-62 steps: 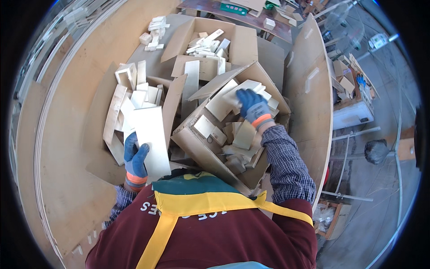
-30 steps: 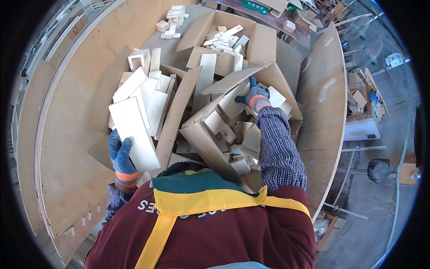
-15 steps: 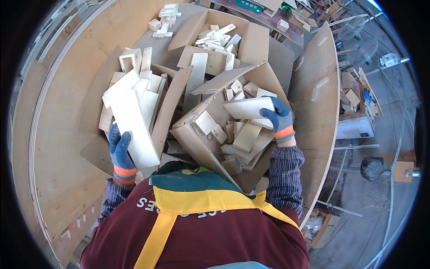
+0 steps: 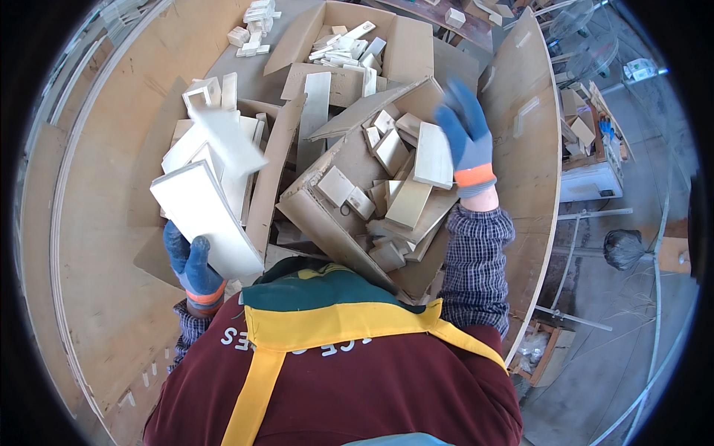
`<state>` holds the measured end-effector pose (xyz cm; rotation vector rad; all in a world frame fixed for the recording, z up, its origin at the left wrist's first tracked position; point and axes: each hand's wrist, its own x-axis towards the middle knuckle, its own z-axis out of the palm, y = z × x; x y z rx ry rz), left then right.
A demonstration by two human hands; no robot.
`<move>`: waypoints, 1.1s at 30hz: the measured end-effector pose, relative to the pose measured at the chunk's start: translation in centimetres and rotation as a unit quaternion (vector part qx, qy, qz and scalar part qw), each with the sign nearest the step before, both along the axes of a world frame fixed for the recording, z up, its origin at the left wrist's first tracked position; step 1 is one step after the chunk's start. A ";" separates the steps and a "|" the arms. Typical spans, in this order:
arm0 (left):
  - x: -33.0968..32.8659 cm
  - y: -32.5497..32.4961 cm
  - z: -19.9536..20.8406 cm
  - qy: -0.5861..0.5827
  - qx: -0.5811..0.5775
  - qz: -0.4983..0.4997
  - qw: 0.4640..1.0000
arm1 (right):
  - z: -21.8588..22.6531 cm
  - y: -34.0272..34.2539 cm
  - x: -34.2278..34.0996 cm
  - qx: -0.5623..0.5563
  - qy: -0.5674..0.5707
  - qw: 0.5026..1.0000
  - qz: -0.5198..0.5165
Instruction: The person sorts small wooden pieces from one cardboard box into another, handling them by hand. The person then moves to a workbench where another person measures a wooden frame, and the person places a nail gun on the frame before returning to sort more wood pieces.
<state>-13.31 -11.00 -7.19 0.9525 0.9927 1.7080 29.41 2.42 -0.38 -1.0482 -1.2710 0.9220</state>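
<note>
My left hand [image 4: 192, 266], in a blue glove with an orange cuff, grips the lower end of a pale wooden board [image 4: 204, 221]. Blurred by motion, another wooden board [image 4: 229, 140] hangs over the piled pieces in the left cardboard box [image 4: 277, 167], touched by neither hand. My right hand [image 4: 465, 137], gloved alike, is open with fingers stretched, above the right edge of the right cardboard box [image 4: 327, 241]. Beside its fingers a short board [image 4: 433, 156] lies on top of the wood pieces in that box.
A third cardboard box [image 4: 409, 48] with small wood blocks stands farther back. White blocks [image 4: 256, 26] are stacked at the far left. Curved plywood walls [image 4: 532, 186] enclose the boxes on both sides. Outside the right wall are a white crate [image 4: 591, 182] and a black bag [image 4: 623, 249].
My right hand has let go of its board and opened, moving up slightly. A blurred board now appears over the left box. My left hand still grips its board, shifted slightly lower.
</note>
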 end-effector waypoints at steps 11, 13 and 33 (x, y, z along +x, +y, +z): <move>1.0 1.4 1.0 -0.022 -0.068 0.009 0.997 | -10.7 -3.4 4.9 -0.331 -0.477 0.755 -0.305; 1.5 1.7 1.8 -0.007 -0.064 -0.001 0.998 | -9.5 -3.3 2.7 -0.357 -0.403 0.797 -0.275; 2.1 0.9 2.3 0.011 -0.108 -0.009 0.994 | -10.3 -4.6 7.7 -0.410 -0.453 0.759 -0.225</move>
